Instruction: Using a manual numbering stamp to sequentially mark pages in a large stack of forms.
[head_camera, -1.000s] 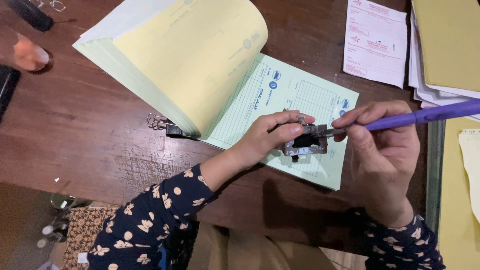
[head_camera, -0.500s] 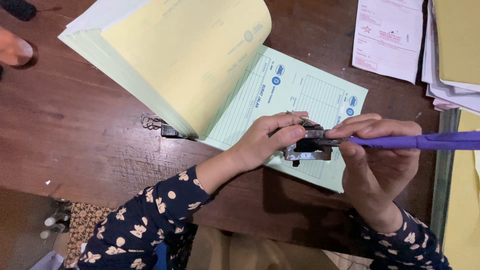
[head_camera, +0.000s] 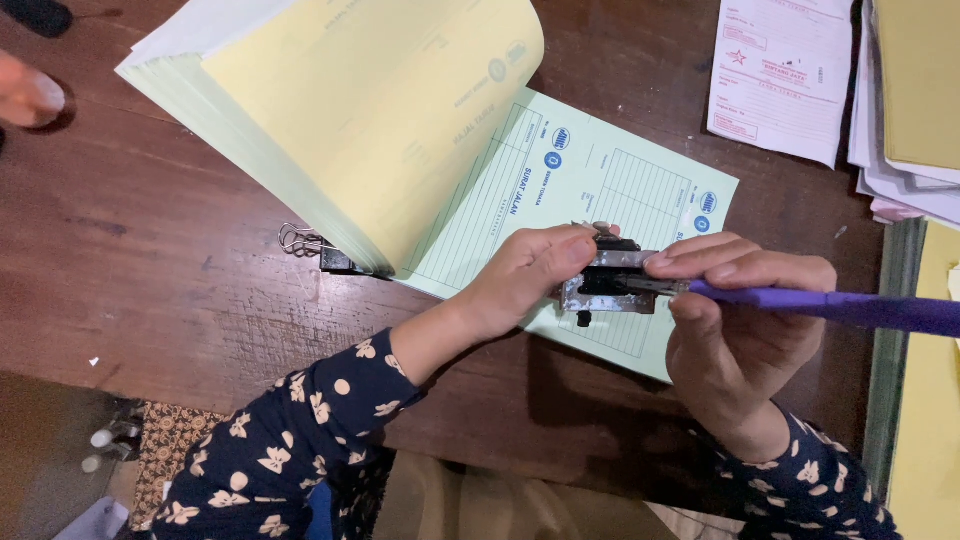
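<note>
Purple pen (head_camera: 830, 305) poked into a small metal stamp (head_camera: 608, 283) over the green form (head_camera: 600, 200).
Left hand (head_camera: 525, 275) pinches the stamp (fingers clamped on its edge); right hand (head_camera: 740, 320) grips the pen, fingers closed, above the wooden table (head_camera: 130, 250).

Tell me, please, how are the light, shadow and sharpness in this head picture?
Head view: warm, dim light; dark shadow on the wooden table under the right hand; left hand and small metal stamp sharp; purple pen slightly soft toward the edge.
</note>
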